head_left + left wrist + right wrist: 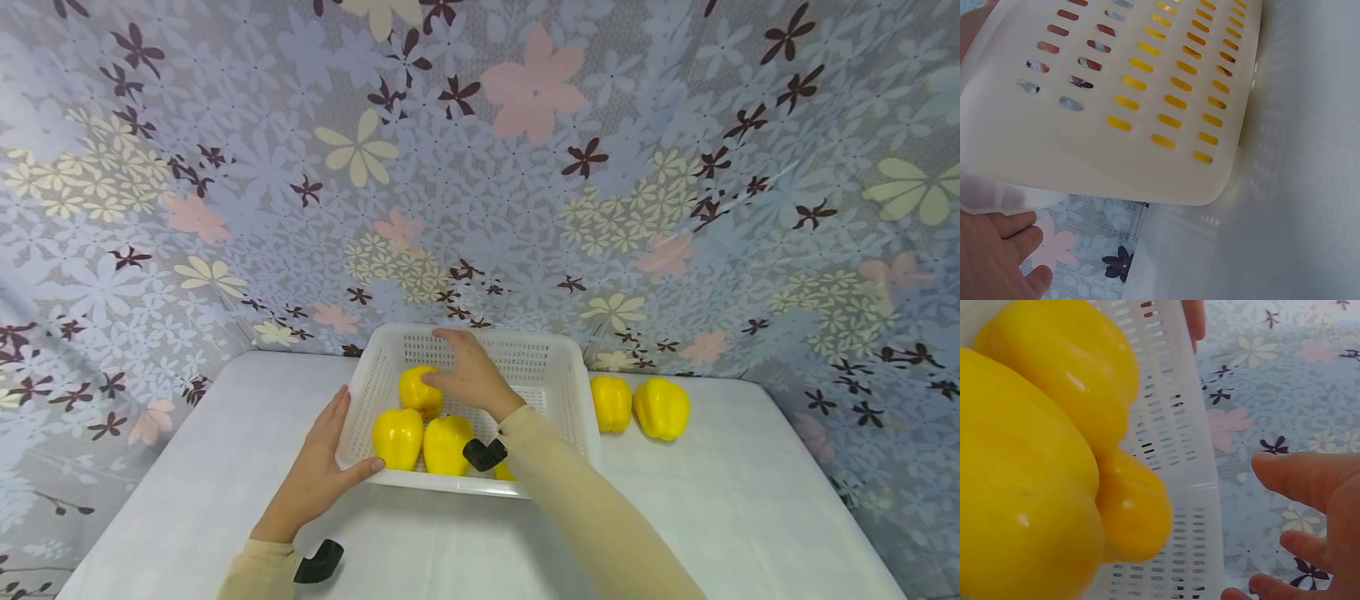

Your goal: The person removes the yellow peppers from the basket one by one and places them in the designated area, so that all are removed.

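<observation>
A white perforated plastic basket point(551, 358) stands on the table with several yellow bell peppers inside. My left hand point(311, 479) rests against its front left corner, thumb on the rim and straight fingers along the outer left side. Over the basket, my right hand point(474, 375) is spread, its thumb close to the rear bell pepper point(418, 393); whether they touch cannot be told. Two more bell peppers, one at the left point(397, 439) and one beside it point(447, 446), lie in front. Another is mostly hidden under the right forearm.
Outside the basket's right wall lie two yellow bell peppers, a nearer one point(611, 403) and a farther one point(662, 408). A white cloth covers the table point(750, 500). Flower-patterned fabric point(480, 208) hangs behind and at both sides.
</observation>
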Demonstrator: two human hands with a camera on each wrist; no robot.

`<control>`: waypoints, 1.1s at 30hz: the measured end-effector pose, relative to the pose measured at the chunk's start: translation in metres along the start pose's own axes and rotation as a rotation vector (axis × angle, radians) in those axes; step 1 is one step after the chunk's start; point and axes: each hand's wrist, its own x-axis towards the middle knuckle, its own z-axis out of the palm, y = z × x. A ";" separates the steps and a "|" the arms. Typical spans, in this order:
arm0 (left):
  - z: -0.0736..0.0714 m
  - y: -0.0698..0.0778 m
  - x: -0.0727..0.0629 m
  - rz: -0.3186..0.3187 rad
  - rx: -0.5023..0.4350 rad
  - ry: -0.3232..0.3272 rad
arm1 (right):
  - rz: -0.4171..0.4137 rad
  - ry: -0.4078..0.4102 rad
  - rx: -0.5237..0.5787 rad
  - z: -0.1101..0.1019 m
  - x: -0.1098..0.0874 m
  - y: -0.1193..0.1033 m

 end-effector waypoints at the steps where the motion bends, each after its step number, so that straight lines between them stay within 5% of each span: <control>1: 0.000 0.000 0.000 0.000 0.000 -0.001 | 0.009 -0.009 0.004 0.002 0.001 0.000; 17: -0.003 0.002 -0.004 -0.006 -0.008 -0.018 | 0.142 -0.164 -0.028 0.024 0.012 -0.006; 33: -0.005 0.001 -0.007 0.008 -0.009 -0.017 | 0.214 -0.185 -0.018 0.041 0.013 -0.005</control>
